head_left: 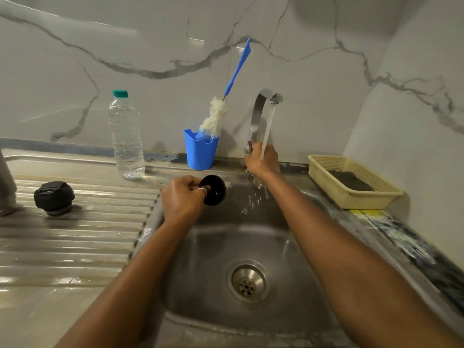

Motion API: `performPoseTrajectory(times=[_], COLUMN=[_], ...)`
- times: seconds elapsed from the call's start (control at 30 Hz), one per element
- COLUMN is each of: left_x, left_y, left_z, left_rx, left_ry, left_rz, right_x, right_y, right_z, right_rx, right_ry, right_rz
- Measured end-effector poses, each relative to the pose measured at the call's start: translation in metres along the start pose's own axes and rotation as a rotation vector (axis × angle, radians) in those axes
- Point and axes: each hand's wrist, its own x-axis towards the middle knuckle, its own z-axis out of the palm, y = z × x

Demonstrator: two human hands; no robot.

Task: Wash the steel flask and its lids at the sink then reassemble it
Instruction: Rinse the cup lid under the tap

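Pinching the black lid (213,190) at its edge, L hand (182,197) holds it over the sink (276,247), just left of the stream (267,126), prob. for rinsing. R hand (262,160) curls round the tap (256,116) base (setting flow?); other lid (54,197) sits well left of the L grip.

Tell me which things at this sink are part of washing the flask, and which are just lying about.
Job: black lid, held by left hand; stopper lid on drainboard; tap, right hand on it; sink; probably bottle brush.
Lying about: water bottle; yellow basket.
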Motion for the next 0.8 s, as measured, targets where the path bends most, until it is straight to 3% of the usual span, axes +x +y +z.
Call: performPoseTrajectory(times=[0.13, 0.23, 0.3, 0.4, 0.5, 0.6, 0.7, 0.8], left_x=[-0.005, -0.012, -0.011, -0.003, 0.001, -0.003, -0.006, -0.002], left_y=[-0.002, 0.004, 0.017, 0.047, 0.063, 0.062, 0.070, 0.088], left_z=[0.002, 0.009, 0.020, 0.042, 0.066, 0.085, 0.099, 0.109], left_rx=[0.076, 0.125, 0.171, 0.221, 0.226, 0.214, 0.160, 0.055], left_ry=[-0.053, -0.106, -0.110, -0.095, -0.141, -0.292, -0.431, -0.542], left_rz=[0.023, 0.041, 0.061, 0.048, 0.007, 0.098, 0.241, 0.176], right_x=[-0.022, -0.041, -0.057, -0.078, -0.086, -0.086, -0.085, -0.082], right_y=[0.007, 0.012, 0.013, 0.016, 0.017, 0.022, 0.025, 0.025], right_z=[0.000, -0.018, -0.034, -0.041, -0.041, -0.040, -0.044, -0.048], right_rx=[-0.377, -0.341, -0.115, 0.450, 0.836, 1.065, 1.255, 1.363], right_ry=[-0.199, -0.462, -0.519, -0.548, -0.510, -0.340, -0.277, -0.283], right_rz=[-0.151, -0.246, -0.176, 0.189, 0.402, 0.545, 0.726, 0.840])
